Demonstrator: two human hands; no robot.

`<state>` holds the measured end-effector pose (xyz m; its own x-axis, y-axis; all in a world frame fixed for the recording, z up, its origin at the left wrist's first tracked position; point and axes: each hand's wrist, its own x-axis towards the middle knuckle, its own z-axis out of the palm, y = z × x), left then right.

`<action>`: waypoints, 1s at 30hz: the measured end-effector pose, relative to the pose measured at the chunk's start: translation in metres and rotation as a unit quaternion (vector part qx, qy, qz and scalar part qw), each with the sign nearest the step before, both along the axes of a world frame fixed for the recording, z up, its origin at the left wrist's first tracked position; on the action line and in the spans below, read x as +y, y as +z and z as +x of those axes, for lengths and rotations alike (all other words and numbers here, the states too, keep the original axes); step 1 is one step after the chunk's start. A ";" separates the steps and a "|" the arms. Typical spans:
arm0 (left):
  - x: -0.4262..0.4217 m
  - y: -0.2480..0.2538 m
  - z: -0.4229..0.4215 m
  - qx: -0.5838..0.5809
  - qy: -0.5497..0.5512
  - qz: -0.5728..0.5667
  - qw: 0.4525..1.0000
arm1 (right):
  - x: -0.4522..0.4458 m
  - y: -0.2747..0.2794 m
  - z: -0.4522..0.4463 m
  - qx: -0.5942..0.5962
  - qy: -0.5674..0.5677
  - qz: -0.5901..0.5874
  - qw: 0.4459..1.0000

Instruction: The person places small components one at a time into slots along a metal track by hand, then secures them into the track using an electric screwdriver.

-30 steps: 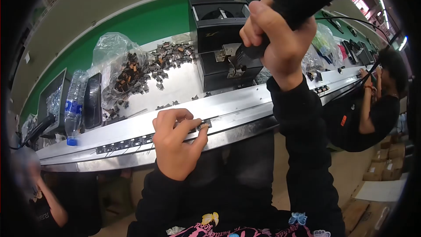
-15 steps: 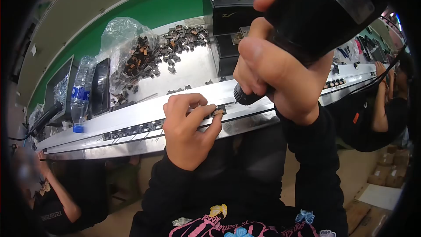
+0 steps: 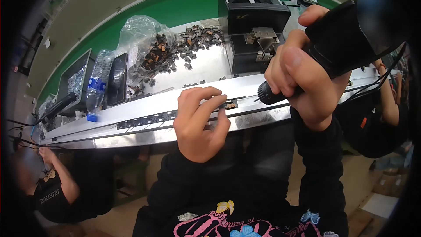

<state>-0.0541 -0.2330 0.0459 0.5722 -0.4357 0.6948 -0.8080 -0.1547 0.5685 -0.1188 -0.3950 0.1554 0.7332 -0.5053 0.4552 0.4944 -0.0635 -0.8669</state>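
My right hand [image 3: 307, 70] is wrapped round a black electric screwdriver [image 3: 340, 39], held tilted with its nose down to the left. Its thin bit ends just above the metal rail [image 3: 245, 88], to the right of a small black part with copper-coloured pieces [image 3: 231, 104]. At that part's left end is my left hand [image 3: 199, 123], thumb and forefinger apart on either side; whether they touch it I cannot tell. More small black parts [image 3: 144, 120] sit in a row along the rail, left of my left hand, which hides some of them.
Behind the rail lie a heap of small black parts [image 3: 197, 39], a plastic bag [image 3: 140, 30], a phone [image 3: 117, 79], a water bottle [image 3: 97, 83] and a tray of screws [image 3: 75, 81]. A black machine [image 3: 250, 30] stands at the back. Other people sit at both sides.
My right hand has drawn the screwdriver right, away from the small part. My left thumb and forefinger have spread apart. The whole view has shifted a little.
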 end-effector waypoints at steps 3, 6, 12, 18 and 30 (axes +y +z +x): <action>0.007 0.009 -0.001 -0.028 0.026 -0.005 0.999 | -0.004 -0.002 -0.002 -0.004 -0.011 0.002 1.000; 0.020 0.036 0.015 -0.058 0.041 0.089 0.994 | -0.018 -0.010 -0.005 -0.045 -0.002 -0.048 0.998; -0.004 0.061 0.119 -0.151 -0.055 0.321 0.933 | -0.027 -0.015 -0.015 -0.072 -0.011 -0.024 0.997; -0.048 0.027 0.180 -0.165 -0.028 0.487 0.858 | -0.030 -0.018 -0.027 -0.074 -0.022 -0.002 0.997; -0.052 0.009 0.191 -0.266 -0.076 0.400 0.874 | -0.033 -0.023 -0.028 -0.081 -0.025 -0.012 0.996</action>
<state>0.1371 -0.2846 0.0546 0.1535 -0.9467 0.2831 -0.9709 -0.1978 -0.1352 -0.1467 -0.4277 0.1324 0.6235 -0.5265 0.5780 0.6231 -0.1119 -0.7741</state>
